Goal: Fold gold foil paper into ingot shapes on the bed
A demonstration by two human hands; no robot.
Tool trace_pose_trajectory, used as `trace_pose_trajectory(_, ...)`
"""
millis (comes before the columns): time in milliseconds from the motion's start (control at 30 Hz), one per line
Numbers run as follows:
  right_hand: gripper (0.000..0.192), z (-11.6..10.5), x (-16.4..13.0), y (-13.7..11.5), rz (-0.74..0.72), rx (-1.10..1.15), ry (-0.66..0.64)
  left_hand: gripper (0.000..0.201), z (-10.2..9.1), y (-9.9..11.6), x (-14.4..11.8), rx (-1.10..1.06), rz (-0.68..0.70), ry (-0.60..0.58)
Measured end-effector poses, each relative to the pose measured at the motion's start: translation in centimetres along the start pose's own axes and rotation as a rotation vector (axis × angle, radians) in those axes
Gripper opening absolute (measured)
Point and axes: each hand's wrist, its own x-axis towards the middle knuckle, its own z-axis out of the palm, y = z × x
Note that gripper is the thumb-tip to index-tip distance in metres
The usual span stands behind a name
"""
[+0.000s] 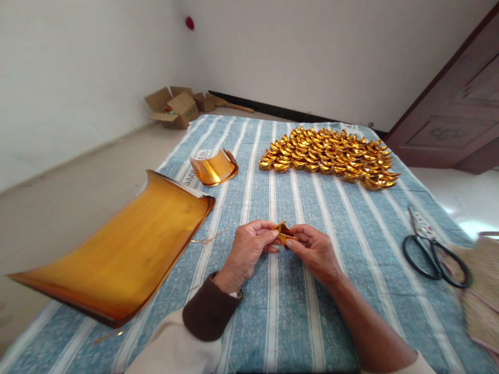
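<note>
While both hands, left hand [249, 249] and right hand [314, 252], clamp fingers on one folded gold paper [284, 232], the paper stack [125, 254], folded pile [331, 156] and scissors [434, 254] lie on the striped cloth [288, 311].

On the bench [351, 228], the folded paper [284, 234] sits between the left hand [249, 249] and right hand [314, 252]. A sheet stack [125, 254] lies left of them, scissors [434, 254] right, and folded pieces [331, 156] beyond.
</note>
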Motion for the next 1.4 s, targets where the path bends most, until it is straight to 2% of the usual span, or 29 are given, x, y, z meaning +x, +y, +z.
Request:
trace_pose_trajectory(167, 0.019, 0.3, -0.1, 0.0, -0.088, -0.091, 0.070, 0.018, 0.2, 0.1, -0.1, -0.060, 0.006, 0.031)
trace_pose_trajectory(333, 0.019, 0.7, -0.1, 0.0, -0.295, -0.244, 0.184, 0.019, 0.1, -0.2, 0.1, -0.106, 0.001, 0.044)
trace_pose_trajectory(600, 0.018, 1.0, -0.2, 0.3, -0.443, -0.374, 0.225, 0.026, 0.1, -0.6, 0.1, -0.218, -0.056, 0.009)
trace_pose_trajectory(933, 0.022, 1.1, -0.1, 0.5, -0.527, -0.435, 0.289, 0.028, 0.1, -0.9, 0.3, -0.297, -0.063, -0.039)
trace_pose_trajectory(1167, 0.025, 1.1, -0.2, 0.5, -0.511, -0.422, 0.294, 0.024, 0.3, -0.9, 0.3, -0.361, -0.080, -0.086)
trace_pose_trajectory(1400, 0.026, 1.1, -0.2, 0.4, -0.498, -0.432, 0.312, 0.025, 0.8, -1.3, 0.4, -0.291, 0.022, -0.044)
